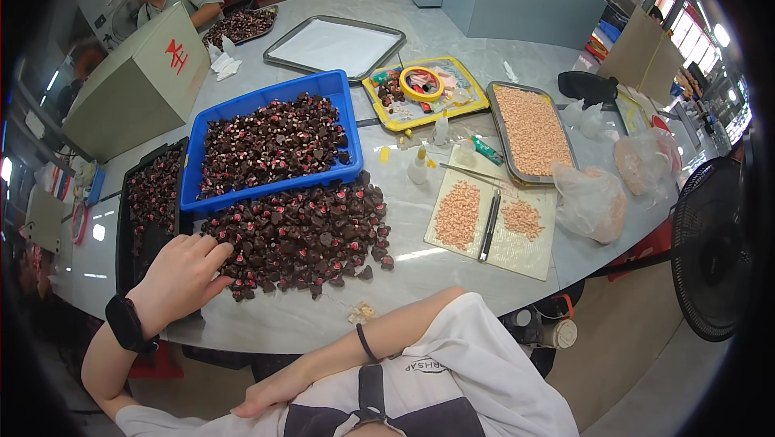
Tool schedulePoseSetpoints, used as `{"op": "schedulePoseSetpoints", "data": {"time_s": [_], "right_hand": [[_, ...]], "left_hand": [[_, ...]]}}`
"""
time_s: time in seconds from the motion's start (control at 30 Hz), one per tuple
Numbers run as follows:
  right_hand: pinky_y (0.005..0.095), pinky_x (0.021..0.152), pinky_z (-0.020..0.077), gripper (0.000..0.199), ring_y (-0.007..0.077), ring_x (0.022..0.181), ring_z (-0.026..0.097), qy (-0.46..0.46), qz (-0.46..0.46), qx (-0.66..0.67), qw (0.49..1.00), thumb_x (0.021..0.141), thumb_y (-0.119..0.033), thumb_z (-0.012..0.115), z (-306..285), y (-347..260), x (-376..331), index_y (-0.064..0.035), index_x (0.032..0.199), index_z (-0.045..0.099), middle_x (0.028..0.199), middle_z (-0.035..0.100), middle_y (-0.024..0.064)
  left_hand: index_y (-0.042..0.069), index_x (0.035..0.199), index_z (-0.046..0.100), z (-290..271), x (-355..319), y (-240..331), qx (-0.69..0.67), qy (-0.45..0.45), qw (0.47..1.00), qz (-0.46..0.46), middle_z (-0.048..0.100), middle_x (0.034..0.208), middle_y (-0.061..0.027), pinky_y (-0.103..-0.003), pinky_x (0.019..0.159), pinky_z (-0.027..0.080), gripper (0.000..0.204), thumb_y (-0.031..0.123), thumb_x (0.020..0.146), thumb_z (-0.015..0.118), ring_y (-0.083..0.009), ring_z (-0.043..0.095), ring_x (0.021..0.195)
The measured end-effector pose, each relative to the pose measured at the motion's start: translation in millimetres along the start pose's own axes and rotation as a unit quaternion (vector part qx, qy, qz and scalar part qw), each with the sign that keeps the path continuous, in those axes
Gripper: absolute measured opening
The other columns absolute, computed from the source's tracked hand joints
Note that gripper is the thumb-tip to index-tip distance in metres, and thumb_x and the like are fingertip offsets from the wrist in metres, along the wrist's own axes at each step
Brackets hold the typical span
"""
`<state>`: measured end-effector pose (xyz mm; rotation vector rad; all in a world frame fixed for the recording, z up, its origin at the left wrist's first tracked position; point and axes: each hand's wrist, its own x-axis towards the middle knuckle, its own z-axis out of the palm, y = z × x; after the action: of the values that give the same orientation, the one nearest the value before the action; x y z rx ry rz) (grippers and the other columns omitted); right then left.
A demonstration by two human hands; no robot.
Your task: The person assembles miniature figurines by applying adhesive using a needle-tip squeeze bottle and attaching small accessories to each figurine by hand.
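Observation:
My left hand (179, 276) lies palm down at the left edge of a loose pile of small dark brown parts with red tips (303, 235) on the grey table (307, 320); its fingers touch the nearest pieces. A black band sits on that wrist. My right hand (270, 393) is folded back against my chest below the table edge, fingers loosely together, holding nothing. A blue tray (200, 183) behind the pile is full of the same dark parts. A black tray (127, 219) to the left holds more.
A cutting mat (517, 255) with two heaps of small pink pieces and dark tweezers lies to the right. Behind stand a metal tray of pink pieces (494, 118), a yellow tray (476, 106), an empty metal tray (282, 62), small bottles and plastic bags. Another person sits at the far left. A black fan (714, 251) stands right.

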<state>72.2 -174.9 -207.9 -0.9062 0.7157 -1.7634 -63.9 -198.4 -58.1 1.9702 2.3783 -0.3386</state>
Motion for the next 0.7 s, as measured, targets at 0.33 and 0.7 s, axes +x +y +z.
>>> {"op": "schedulePoseSetpoints", "data": {"time_s": [0.33, 0.7], "right_hand": [[0.0211, 0.046, 0.0318, 0.058, 0.0023, 0.051, 0.037, 0.108, -0.080, -0.008, 0.991, 0.088, -0.052, 0.038, 13, -21, -9, -0.0035, 0.058, 0.052, 0.054, 0.041, -0.0071], [0.0237, 0.049, 0.0301, 0.059, 0.0040, 0.058, 0.037, 0.020, -0.069, -0.064, 0.995, 0.084, -0.059, 0.038, 13, -22, -1, -0.0044, 0.064, 0.049, 0.060, 0.039, -0.0063]], "left_hand": [[0.004, 0.099, 0.053, -3, 11, 5, -0.054, 0.017, 0.998, 0.027, 0.053, 0.081, -0.0080, -0.033, 0.068, 0.043, 0.035, 0.021, 0.070, 0.065, -0.0239, 0.054, 0.075], [0.004, 0.097, 0.052, 6, 10, 1, -0.056, -0.006, 0.998, 0.033, 0.054, 0.079, -0.0087, -0.033, 0.068, 0.043, 0.035, 0.023, 0.071, 0.065, -0.0236, 0.055, 0.077]]}}
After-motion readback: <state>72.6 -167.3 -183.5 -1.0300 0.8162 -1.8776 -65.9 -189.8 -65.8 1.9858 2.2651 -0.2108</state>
